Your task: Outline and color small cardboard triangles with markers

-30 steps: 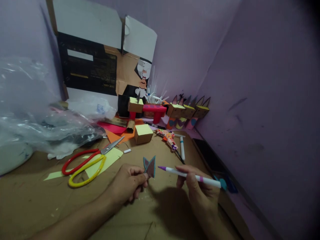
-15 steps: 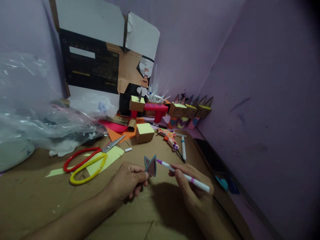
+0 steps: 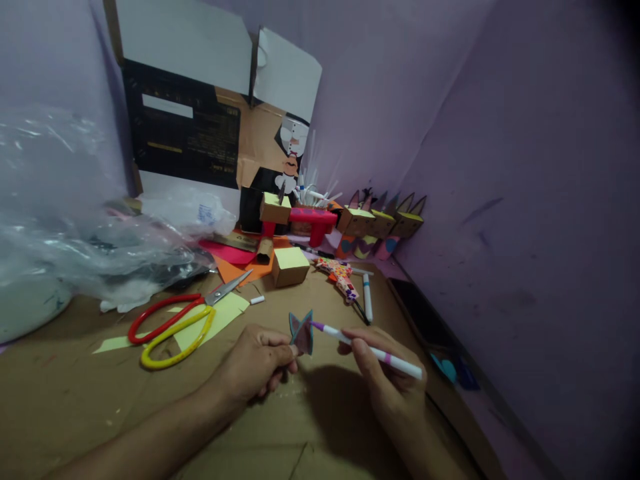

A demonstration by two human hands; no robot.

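Note:
Between the thumb and fingers of my left hand (image 3: 265, 360) is a small pair of pointed cardboard ears (image 3: 303, 333), edged in blue with a darker purplish middle. My right hand (image 3: 387, 373) grips a white marker (image 3: 370, 347) with a purple tip. That tip is at the upper right edge of the ear piece; I cannot tell whether it touches. Beyond my hands sits a small cardboard cube (image 3: 291, 268) with a pale yellow top. A white pen cap (image 3: 257, 300) lies to its left.
Left of my hands, scissors (image 3: 187, 320) with red and yellow handles lie on yellow paper (image 3: 227, 313). Clear plastic bags (image 3: 100, 220) fill the left side. At right are another marker (image 3: 367, 298), a dark phone-like slab (image 3: 420, 310) and the wall. Several box-headed figures (image 3: 383, 223) stand behind.
Both hands stay almost in place, with the marker tip still at the ear's edge. The marker's back end has shifted very slightly right. The whole view has moved a little.

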